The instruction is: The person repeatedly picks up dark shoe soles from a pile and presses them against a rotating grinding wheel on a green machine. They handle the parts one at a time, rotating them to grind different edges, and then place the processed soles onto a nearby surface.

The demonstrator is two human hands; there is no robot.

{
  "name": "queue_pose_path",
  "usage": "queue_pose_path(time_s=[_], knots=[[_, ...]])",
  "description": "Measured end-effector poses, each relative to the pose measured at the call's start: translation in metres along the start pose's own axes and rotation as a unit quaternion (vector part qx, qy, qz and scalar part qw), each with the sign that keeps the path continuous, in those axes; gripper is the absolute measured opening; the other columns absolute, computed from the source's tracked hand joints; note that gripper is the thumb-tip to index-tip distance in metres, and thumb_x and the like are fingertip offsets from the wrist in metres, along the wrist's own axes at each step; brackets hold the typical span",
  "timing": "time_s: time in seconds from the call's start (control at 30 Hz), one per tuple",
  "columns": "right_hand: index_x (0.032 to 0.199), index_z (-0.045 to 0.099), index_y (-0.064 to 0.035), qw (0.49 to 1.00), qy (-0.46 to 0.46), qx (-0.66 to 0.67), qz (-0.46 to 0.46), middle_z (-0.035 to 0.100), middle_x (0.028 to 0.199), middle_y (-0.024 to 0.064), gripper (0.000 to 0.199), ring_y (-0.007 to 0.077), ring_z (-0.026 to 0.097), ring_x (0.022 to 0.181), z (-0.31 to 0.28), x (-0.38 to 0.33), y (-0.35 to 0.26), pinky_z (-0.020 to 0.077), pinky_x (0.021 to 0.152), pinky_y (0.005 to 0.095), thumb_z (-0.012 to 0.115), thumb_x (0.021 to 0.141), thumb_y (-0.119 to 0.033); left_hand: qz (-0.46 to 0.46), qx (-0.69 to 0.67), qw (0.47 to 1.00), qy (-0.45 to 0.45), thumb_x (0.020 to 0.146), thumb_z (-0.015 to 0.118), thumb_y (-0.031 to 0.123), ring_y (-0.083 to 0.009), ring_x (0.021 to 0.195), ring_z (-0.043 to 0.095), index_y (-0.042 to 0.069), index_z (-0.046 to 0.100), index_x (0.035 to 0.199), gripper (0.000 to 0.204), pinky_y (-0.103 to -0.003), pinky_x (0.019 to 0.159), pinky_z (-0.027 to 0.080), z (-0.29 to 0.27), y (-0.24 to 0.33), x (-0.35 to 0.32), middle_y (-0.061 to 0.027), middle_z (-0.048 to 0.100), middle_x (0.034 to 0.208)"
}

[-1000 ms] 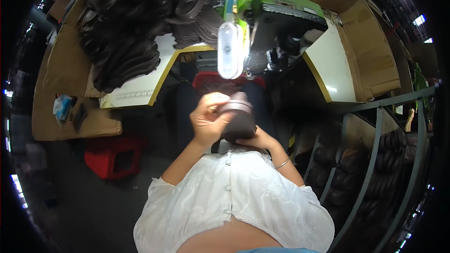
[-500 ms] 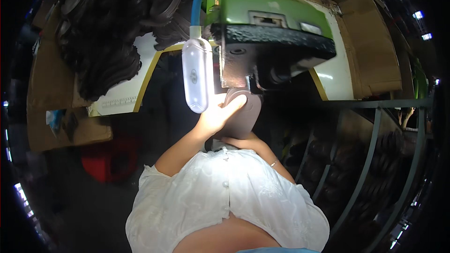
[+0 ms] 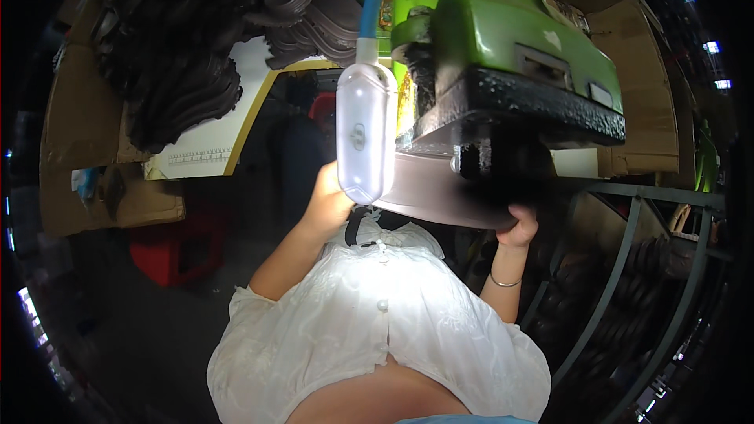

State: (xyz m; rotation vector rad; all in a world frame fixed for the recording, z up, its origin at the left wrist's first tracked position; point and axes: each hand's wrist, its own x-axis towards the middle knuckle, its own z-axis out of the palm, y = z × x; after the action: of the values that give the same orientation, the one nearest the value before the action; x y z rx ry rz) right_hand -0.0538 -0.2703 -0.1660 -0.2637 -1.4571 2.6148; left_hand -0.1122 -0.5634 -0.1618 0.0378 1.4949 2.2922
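Right hand [image 3: 520, 226] grips one grey-brown shoe sole [image 3: 432, 195] beneath the green machine head [image 3: 503, 35], left hand [image 3: 331, 190] at its other end, below-left of that head, closure untellable behind the lamp [image 3: 365, 133]; uneven hold could skew the sole.

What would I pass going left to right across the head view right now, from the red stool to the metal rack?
Red stool, left hand, hanging lamp, flat brown piece, right hand, metal rack.
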Motion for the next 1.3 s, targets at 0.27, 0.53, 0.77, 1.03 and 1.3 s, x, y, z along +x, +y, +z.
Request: queue_pose_path(time_s=[0.27, 0.53, 0.77, 1.03, 1.3], knots=[[0.110, 0.051, 0.0077, 0.990, -0.121, -0.069, 0.012, 0.059, 0.098, 0.0095, 0.046, 0.0142, 0.055, 0.089, 0.060, 0.018, 0.023, 0.0423, 0.082, 0.0265, 0.060, 0.066, -0.004, 0.011, -0.006, 0.990, 0.140, 0.083, 0.051, 0.010, -0.0081, 0.083, 0.054, -0.001, 0.051, 0.102, 0.022, -0.022, 0.075, 0.043, -0.051, 0.010, -0.027, -0.0045, 0.058, 0.092], [0.089, 0.057, 0.0001, 0.979, -0.142, -0.134, 0.049, 0.059, 0.084, 0.0025, 0.027, 0.0111, 0.055, 0.077, 0.080, 0.046, 0.048, 0.0457, 0.072, 0.0242, 0.067, 0.065, 0.007, -0.044, 0.149, 0.986, 0.062, 0.072, 0.049, -0.005, -0.0097, 0.079, 0.057, -0.003, 0.056, 0.095, 0.024, -0.024, 0.069, 0.047, -0.060, -0.027, -0.042, -0.0050, 0.061, 0.088], [0.089, 0.061, -0.0011, 0.900, -0.218, -0.374, -0.051, 0.061, 0.086, 0.0039, 0.028, 0.0115, 0.057, 0.078, 0.125, 0.056, 0.028, 0.0487, 0.070, 0.0264, 0.075, 0.065, -0.003, 0.086, 0.281, 0.956, 0.016, 0.070, 0.069, 0.011, -0.0146, 0.074, 0.063, -0.002, 0.060, 0.095, 0.029, -0.026, 0.066, 0.049, 0.006, -0.030, -0.003, -0.0096, 0.065, 0.083], [0.099, 0.059, 0.0038, 0.918, -0.262, -0.250, 0.162, 0.061, 0.091, 0.0056, 0.038, 0.0121, 0.055, 0.085, 0.053, 0.027, 0.032, 0.0442, 0.077, 0.0257, 0.071, 0.072, -0.019, 0.100, 0.266, 0.959, 0.012, 0.081, 0.063, 0.006, -0.0154, 0.090, 0.059, -0.003, 0.058, 0.102, 0.024, -0.029, 0.078, 0.048, 0.042, 0.015, 0.024, -0.0115, 0.062, 0.094], [0.106, 0.055, 0.0034, 0.997, 0.053, -0.061, -0.011, 0.062, 0.095, 0.0109, 0.028, 0.0185, 0.060, 0.084, -0.035, 0.026, -0.011, 0.0473, 0.079, 0.0297, 0.057, 0.082, -0.010, 0.062, 0.194, 0.978, 0.052, 0.085, 0.057, 0.017, -0.0064, 0.059, 0.050, 0.000, 0.060, 0.093, 0.019, -0.020, 0.050, 0.040, 0.040, 0.006, 0.008, -0.0008, 0.056, 0.068]])
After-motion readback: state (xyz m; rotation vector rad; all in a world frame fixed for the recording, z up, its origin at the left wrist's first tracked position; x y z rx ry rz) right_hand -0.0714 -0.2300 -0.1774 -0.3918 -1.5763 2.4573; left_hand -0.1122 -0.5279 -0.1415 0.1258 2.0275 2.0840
